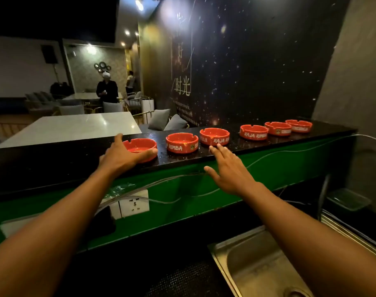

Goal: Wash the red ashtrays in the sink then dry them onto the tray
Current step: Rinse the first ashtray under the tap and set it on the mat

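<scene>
Several red ashtrays with white lettering stand in a row on a black counter top (54, 159). My left hand (120, 156) curls around the leftmost ashtray (141, 146), thumb behind its rim and fingers along its front. The second ashtray (181, 142) and third ashtray (214, 136) sit just right of it. My right hand (230, 168) hovers open with fingers spread, its fingertips just short of the third ashtray. Three more ashtrays (254, 132) line the counter's right end. A steel sink (253, 266) lies below at the lower right.
A green panel (182, 196) under the counter carries white sockets (133, 203) and loose cables. A clear plastic container (348, 201) sits at the right near a dark faucet (323, 196). Beyond the counter are a white table (75, 127), chairs and a standing person (107, 88).
</scene>
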